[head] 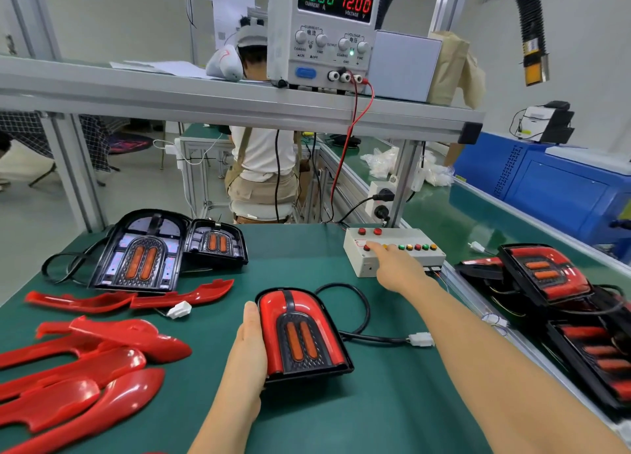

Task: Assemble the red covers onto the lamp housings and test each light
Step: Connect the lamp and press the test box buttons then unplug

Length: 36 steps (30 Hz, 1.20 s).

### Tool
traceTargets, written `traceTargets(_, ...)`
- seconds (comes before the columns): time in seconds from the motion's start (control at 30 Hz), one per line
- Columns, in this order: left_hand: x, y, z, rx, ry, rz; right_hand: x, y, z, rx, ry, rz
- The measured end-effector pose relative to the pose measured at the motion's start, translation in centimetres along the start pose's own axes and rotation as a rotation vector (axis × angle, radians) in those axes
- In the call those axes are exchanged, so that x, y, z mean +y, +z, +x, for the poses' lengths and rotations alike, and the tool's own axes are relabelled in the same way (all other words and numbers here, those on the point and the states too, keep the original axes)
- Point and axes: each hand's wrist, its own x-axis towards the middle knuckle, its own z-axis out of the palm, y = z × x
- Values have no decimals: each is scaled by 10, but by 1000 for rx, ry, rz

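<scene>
Near the front edge of the table (392, 402), at its middle, lies one lamp (300, 334) with its red cover already fitted, so I judge that the assembly of this piece is done and its test is the step in hand. Its cable ends in a white connector (421, 338), which lies on the table to the right and looks joined to nothing. The power supply (324, 30) on the shelf shows 12.00 volts and 0.000 current, and the lamp does not appear lit, so the test seems not yet finished.

At the back left corner stand two bare lamp housings (140, 252) without covers. Many loose red covers (85, 378) lie along the left edge, so much work is left. On the conveyor (461, 221) to the right lie covered lamps (546, 272), probably finished.

The left hand (249, 347) lies against the left side of the lamp with straight fingers and steadies it; whether any finger goes under it I cannot tell. The right hand (396, 265) reaches to the switch box (392, 245) at the back right, with its fingers stretched out, holding nothing, the fingertips at the row of buttons.
</scene>
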Motion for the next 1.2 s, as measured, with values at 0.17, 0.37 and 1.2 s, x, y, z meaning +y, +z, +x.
traceTargets(0.17,8,1,7,32,18,-70,0,2,0,-3,-16,-16)
traceTargets(0.37,10,1,8,37,-15,-110,1,4,2,4,-12,-30)
traceTargets(1.2,7,2,15,55,21,-107,32,0,3,-21,49,-51)
